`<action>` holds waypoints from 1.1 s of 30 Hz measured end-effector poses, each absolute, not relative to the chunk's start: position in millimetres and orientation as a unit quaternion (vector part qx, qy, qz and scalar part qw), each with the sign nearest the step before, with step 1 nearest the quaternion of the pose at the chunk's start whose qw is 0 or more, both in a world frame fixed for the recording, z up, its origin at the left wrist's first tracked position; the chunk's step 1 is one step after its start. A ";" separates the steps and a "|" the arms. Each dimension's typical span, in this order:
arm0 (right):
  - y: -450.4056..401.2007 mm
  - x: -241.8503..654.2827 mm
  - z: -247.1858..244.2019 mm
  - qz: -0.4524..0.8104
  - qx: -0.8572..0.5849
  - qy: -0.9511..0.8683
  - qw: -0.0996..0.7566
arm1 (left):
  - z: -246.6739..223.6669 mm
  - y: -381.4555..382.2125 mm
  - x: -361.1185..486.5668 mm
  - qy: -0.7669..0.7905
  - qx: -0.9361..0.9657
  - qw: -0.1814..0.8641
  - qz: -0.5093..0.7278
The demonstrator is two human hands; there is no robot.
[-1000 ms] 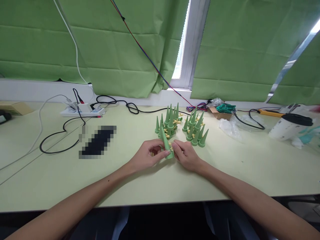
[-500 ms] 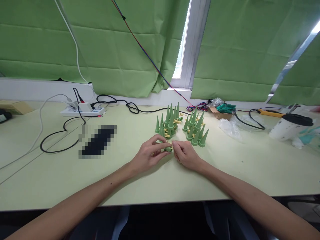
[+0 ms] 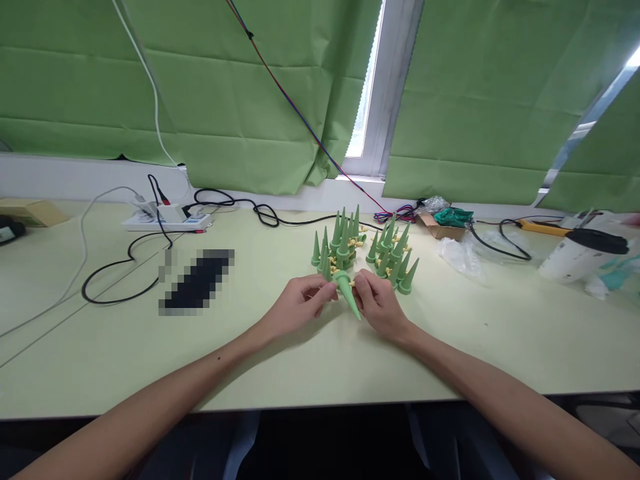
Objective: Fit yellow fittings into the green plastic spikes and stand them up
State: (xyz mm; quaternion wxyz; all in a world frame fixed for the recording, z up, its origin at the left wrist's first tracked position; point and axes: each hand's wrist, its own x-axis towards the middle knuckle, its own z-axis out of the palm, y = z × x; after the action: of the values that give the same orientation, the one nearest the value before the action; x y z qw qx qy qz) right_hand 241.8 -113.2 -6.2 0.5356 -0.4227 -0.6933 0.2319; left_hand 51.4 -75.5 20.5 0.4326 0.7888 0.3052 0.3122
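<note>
A green plant-watering spike is held between my hands, its point tilted down toward me and to the right. My left hand pinches it at the left of its round cap. On the other side, my right hand grips the small yellow valve that sticks out of the cap; the fingers partly cover the valve. Just behind my hands, a left cluster of green spikes with yellow valves stands points up. A second cluster of such spikes stands to its right.
A dark pixelated rectangle lies at left. Behind it are a white power strip and a black cable. At right are a clear plastic bag, a small cardboard box and a white cup with a black lid.
The spike has turned, so its point now shows toward me instead of being mostly hidden by my left hand. My left fingers have drawn back left, and my right hand has shifted slightly right.
</note>
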 end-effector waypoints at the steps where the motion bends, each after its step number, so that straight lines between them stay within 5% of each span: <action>1: -113.3 241.9 -6.7 0.238 -0.417 -0.701 0.528 | 20.3 -75.4 51.4 0.304 0.783 0.456 0.295; 12: -113.4 242.5 -10.1 0.261 -0.389 -0.719 0.514 | 20.7 -77.8 52.7 0.284 0.760 0.490 0.319; 26: -117.5 238.9 -7.8 0.237 -0.410 -0.722 0.505 | 7.6 -76.9 45.4 0.157 0.873 0.176 0.427; 33: -117.3 238.0 -15.5 0.199 -0.412 -0.687 0.564 | 14.8 -82.0 51.2 0.214 0.847 0.254 0.415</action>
State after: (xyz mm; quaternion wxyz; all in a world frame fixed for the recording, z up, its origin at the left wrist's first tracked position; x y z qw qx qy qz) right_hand 238.0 -117.3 -15.5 0.5639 -0.4120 -0.6874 0.1994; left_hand 51.2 -82.0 14.8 0.2545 0.8472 0.2136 0.4146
